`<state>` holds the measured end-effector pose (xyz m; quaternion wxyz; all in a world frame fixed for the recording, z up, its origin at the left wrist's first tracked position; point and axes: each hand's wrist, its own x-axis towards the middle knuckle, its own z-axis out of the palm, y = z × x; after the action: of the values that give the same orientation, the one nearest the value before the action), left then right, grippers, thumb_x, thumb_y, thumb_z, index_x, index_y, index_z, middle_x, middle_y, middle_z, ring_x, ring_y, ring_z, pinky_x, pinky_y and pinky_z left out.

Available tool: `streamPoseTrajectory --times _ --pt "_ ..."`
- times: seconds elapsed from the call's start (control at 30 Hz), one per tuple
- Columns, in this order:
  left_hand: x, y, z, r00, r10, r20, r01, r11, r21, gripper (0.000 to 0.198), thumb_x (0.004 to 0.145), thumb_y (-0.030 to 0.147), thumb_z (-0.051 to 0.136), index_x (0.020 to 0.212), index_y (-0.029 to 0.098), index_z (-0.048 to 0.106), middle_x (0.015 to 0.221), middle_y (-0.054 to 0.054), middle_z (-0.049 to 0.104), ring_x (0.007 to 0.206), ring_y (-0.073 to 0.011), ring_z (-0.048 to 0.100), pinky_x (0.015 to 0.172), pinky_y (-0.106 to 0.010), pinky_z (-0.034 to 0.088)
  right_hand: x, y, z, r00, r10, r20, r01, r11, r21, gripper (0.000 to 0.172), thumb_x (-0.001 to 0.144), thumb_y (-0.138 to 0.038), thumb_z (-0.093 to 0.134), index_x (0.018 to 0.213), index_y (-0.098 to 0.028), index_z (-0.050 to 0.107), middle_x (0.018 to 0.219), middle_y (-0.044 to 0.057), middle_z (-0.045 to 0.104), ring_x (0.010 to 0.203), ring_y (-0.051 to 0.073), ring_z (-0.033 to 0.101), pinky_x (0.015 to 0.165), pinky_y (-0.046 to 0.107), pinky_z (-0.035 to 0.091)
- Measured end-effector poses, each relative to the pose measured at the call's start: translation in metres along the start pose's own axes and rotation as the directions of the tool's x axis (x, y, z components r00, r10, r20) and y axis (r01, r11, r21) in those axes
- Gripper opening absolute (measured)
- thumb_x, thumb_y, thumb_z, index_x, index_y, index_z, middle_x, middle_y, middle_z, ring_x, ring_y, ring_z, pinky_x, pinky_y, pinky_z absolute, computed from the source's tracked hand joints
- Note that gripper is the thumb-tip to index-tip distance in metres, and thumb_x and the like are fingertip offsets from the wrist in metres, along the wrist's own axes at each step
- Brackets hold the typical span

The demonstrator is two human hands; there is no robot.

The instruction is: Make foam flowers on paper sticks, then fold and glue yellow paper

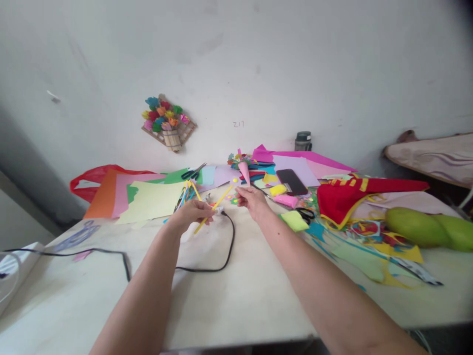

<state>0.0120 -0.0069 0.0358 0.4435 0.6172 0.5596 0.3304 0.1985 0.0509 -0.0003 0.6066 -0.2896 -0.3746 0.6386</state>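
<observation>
My left hand (195, 212) is closed around a thin yellow stick (214, 207) that slants up to the right, with more coloured sticks (188, 190) fanning out above the fist. A black cable (229, 241) ends right beside that hand. My right hand (251, 198) pinches the narrow bottom tip of a pink paper cone (244, 172) filled with small paper flowers (238, 159), held upright just above the table. The two hands are close together, near the middle of the pale tabletop (221, 296).
Coloured paper sheets (148, 197) lie at back left with black scissors (192, 172). A phone (291, 181), a second pair of scissors (306, 213), red fabric (343, 197) and paper scraps crowd the right. Green cushions (428, 228) sit far right. A flower craft (167, 121) hangs on the wall.
</observation>
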Motion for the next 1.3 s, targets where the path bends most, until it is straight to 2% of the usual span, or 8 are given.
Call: streamPoseTrajectory --times 0.3,0.5,0.67,0.8,0.87,0.93,1.03,1.3 --pt "-0.005 -0.013 -0.03 0.991 -0.042 -0.13 0.036 0.998 -0.049 0.022 0.053 0.034 0.072 0.058 0.015 0.064 0.055 -0.002 0.061 0.052 -0.0112 0.053 0.055 -0.025 0.043 0.009 -0.017 -0.012 0.981 -0.076 -0.176 0.125 0.951 0.284 0.011 0.076 -0.015 0.057 0.065 -0.013 0.059 0.05 -0.001 0.06 0.041 0.006 0.051 0.042 0.016 0.047" --pt "-0.007 -0.012 -0.031 0.991 -0.026 -0.129 0.012 0.994 -0.105 0.019 0.054 0.032 0.072 0.059 0.015 0.064 0.055 -0.002 0.061 0.052 -0.0109 0.053 0.056 -0.025 0.043 0.013 -0.017 -0.017 0.974 -0.075 -0.212 0.132 0.954 0.268 0.021 0.084 -0.021 0.047 0.066 -0.014 0.056 0.059 0.003 0.065 0.045 0.008 0.056 0.046 0.019 0.049" --pt "-0.006 -0.001 -0.015 0.997 0.017 -0.069 -0.026 0.992 -0.121 0.021 0.057 0.032 0.07 0.06 0.013 0.063 0.055 -0.003 0.06 0.052 -0.0106 0.054 0.056 -0.024 0.042 -0.004 -0.005 0.001 0.993 0.03 0.118 -0.031 1.0 0.004 0.009 0.076 -0.018 0.057 0.072 -0.012 0.061 0.075 0.005 0.068 0.048 0.009 0.058 0.047 0.021 0.05" --pt "-0.003 0.002 -0.006 0.998 0.02 -0.054 -0.028 0.987 -0.157 0.025 0.055 0.033 0.072 0.064 0.012 0.062 0.059 -0.004 0.063 0.053 -0.0113 0.056 0.058 -0.025 0.043 -0.025 0.003 0.023 0.89 0.212 0.404 -0.144 0.971 -0.191 0.017 0.066 -0.014 0.065 0.083 -0.012 0.063 0.067 0.002 0.066 0.05 0.009 0.059 0.052 0.022 0.052" --pt "-0.002 0.002 -0.004 0.999 0.025 -0.047 -0.033 0.986 -0.163 0.025 0.054 0.033 0.073 0.064 0.012 0.063 0.061 -0.004 0.064 0.055 -0.0118 0.057 0.06 -0.026 0.044 -0.031 0.007 0.031 0.859 0.251 0.446 -0.131 0.951 -0.281 0.013 0.064 -0.014 0.066 0.077 -0.012 0.064 0.063 0.001 0.066 0.05 0.009 0.059 0.049 0.021 0.051" --pt "-0.001 0.002 -0.003 0.999 0.018 -0.048 -0.025 0.987 -0.16 0.025 0.055 0.033 0.072 0.065 0.012 0.063 0.064 -0.005 0.065 0.057 -0.0124 0.058 0.061 -0.026 0.044 -0.032 0.008 0.033 0.893 0.238 0.383 -0.098 0.931 -0.352 0.007 0.064 -0.017 0.066 0.065 -0.011 0.062 0.053 0.001 0.062 0.043 0.009 0.056 0.042 0.019 0.048" --pt "-0.003 0.001 -0.004 0.997 -0.024 -0.066 0.014 0.987 -0.158 0.026 0.056 0.033 0.071 0.069 0.012 0.064 0.067 -0.006 0.066 0.058 -0.0132 0.06 0.063 -0.028 0.045 -0.025 0.008 0.027 0.949 0.166 0.267 -0.062 0.932 -0.357 0.016 0.064 -0.023 0.067 0.055 -0.012 0.057 0.044 -0.001 0.056 0.034 0.008 0.049 0.034 0.019 0.042" --pt "-0.002 -0.004 -0.007 0.995 -0.062 -0.074 0.047 0.981 -0.189 0.029 0.053 0.033 0.073 0.07 0.011 0.064 0.066 -0.007 0.067 0.057 -0.0146 0.061 0.062 -0.028 0.047 0.0 -0.007 0.0 0.998 -0.056 0.018 0.055 0.998 0.014 0.02 0.068 -0.03 0.064 0.06 -0.014 0.053 0.045 -0.004 0.051 0.036 0.007 0.047 0.036 0.02 0.042"
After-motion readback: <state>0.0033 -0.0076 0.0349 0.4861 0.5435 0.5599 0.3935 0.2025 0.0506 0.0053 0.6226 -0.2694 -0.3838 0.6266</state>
